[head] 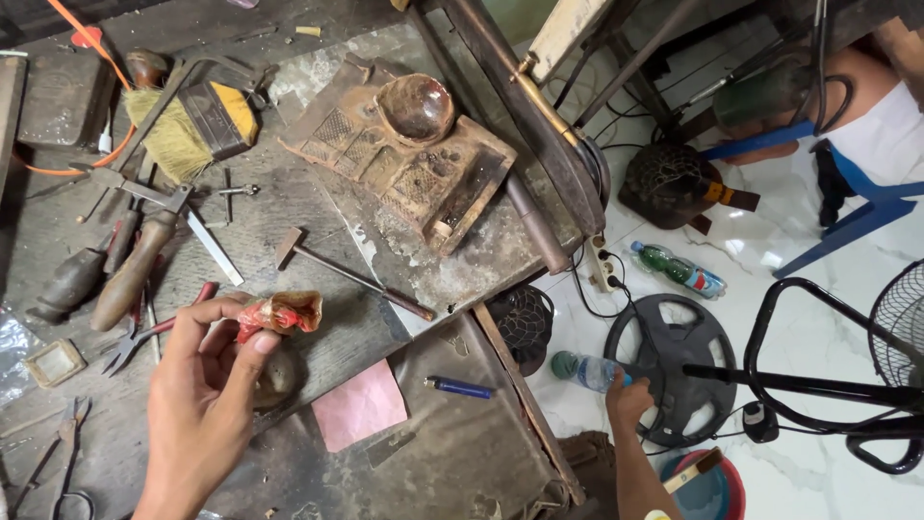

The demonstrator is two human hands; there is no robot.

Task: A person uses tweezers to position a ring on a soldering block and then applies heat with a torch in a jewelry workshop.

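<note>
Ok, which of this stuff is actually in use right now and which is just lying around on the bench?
In use:
left hand pinching a crumpled red wrapper
right hand on a plastic bottle down on the floor

Lying about:
hammer
brush
blue lighter
pink paper
pliers

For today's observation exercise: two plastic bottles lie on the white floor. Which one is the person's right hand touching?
The right hand grips the clear bottle with the green cap, beside the black fan base. The other, a green bottle with a blue label, lies untouched near the power strip.
</note>
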